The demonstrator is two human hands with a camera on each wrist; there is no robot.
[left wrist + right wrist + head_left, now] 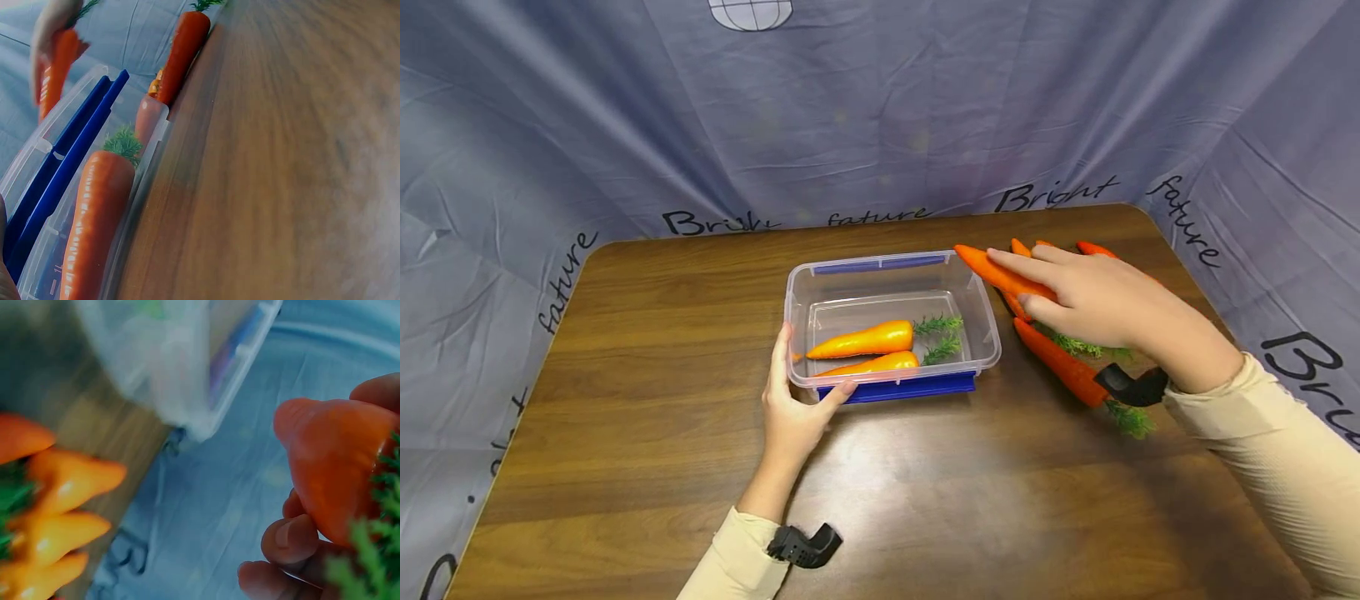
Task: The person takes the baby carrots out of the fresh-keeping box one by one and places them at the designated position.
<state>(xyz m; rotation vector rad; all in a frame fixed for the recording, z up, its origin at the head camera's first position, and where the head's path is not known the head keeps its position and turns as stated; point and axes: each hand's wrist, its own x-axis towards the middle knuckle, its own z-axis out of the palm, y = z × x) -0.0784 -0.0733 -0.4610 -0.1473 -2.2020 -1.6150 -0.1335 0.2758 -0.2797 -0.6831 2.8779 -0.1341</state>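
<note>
A clear plastic box (880, 275) with blue side clips stands open on the table. Two orange carrots with green tops, one of them a carrot (868, 339) toward the middle, lie inside it. My left hand (793, 421) grips the box's near left corner, thumb over the front rim. Held up beside the box's right end is another carrot (1000, 273), which my right hand (1097, 300) grips between thumb and fingers; its green top shows in the right wrist view. Below that hand, a red-orange carrot (1063, 362) lies on the table.
More carrots (62, 537) lie in a group to the right of the box, partly hidden by my right hand in the head view. A grey-blue curtain (880, 125) with printed lettering hangs around the wooden table (662, 375).
</note>
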